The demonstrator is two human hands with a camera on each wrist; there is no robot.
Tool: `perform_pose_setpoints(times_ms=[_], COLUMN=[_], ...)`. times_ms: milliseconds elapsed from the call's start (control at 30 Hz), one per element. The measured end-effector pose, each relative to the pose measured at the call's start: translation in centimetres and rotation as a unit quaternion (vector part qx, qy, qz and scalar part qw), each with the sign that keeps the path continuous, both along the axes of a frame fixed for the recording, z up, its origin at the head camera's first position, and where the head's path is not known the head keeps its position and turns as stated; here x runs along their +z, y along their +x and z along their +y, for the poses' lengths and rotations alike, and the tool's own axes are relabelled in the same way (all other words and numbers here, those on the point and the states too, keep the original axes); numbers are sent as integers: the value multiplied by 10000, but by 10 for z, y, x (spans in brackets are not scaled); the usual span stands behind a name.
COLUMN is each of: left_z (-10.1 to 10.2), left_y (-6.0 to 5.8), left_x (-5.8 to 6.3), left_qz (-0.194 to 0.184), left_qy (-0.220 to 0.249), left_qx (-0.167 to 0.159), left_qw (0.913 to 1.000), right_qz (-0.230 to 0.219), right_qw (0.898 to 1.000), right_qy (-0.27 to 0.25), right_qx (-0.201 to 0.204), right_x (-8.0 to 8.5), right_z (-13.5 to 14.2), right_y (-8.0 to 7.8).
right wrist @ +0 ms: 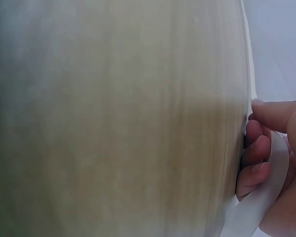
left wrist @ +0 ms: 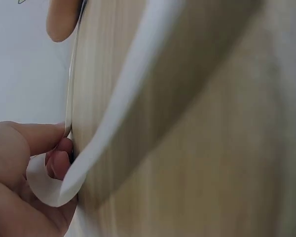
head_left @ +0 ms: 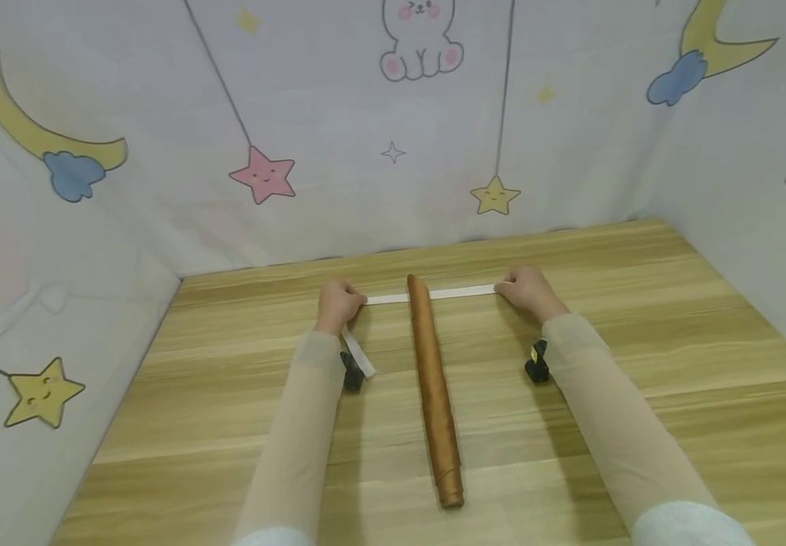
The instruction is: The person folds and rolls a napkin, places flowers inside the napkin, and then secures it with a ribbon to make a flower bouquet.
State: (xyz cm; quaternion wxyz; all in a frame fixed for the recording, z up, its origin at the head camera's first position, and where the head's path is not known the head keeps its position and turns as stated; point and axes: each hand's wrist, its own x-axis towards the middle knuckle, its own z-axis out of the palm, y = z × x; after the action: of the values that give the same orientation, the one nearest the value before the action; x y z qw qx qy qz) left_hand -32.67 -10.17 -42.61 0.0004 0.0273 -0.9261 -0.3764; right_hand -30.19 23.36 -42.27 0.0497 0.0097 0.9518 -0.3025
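A rolled-up length of shiny brown material lies lengthwise on the table. A white ribbon runs crosswise near its far end, hidden where the roll covers it. On the left of the roll, my left hand pinches the ribbon between thumb and fingers; a loose tail hangs back from it toward me. The left wrist view shows this tail curving out of the hand. My right hand pinches the ribbon on the other side, and in the right wrist view a ribbon end passes through the palm.
The wood-grain table reaches back to a pale curtain printed with stars, moons and a bear. Similar cloth hangs at both sides. A small black wrist device sits under the right sleeve, another under the left.
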Motion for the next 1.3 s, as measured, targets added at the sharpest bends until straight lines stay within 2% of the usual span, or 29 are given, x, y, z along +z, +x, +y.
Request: perform_pose_setpoints(times_ms=[267, 467, 700, 967, 1300], left_z=[-13, -22, -30, -35, -39], left_y=[8, 14, 26, 38, 50], left_x=[2, 1, 6, 11, 11], left_qz=[-186, -285, -485, -759, -785], left_qy=[-175, -169, -276, -291, -176], left_qx=[-469, -763, -1031, -1085, -1178], left_qw=[9986, 9965, 9931, 9908, 9898], right_qz=[134, -24, -78, -265, -344], right_qw=[9996, 9988, 9970, 9957, 9936], right_qy=[86, 50, 176, 20, 36], right_qx=[244, 492, 746, 892, 1079], right_x=[-2, 0, 4, 8, 8], right_z=[2, 7, 11, 11, 12], right_y=[4, 12, 20, 30, 44])
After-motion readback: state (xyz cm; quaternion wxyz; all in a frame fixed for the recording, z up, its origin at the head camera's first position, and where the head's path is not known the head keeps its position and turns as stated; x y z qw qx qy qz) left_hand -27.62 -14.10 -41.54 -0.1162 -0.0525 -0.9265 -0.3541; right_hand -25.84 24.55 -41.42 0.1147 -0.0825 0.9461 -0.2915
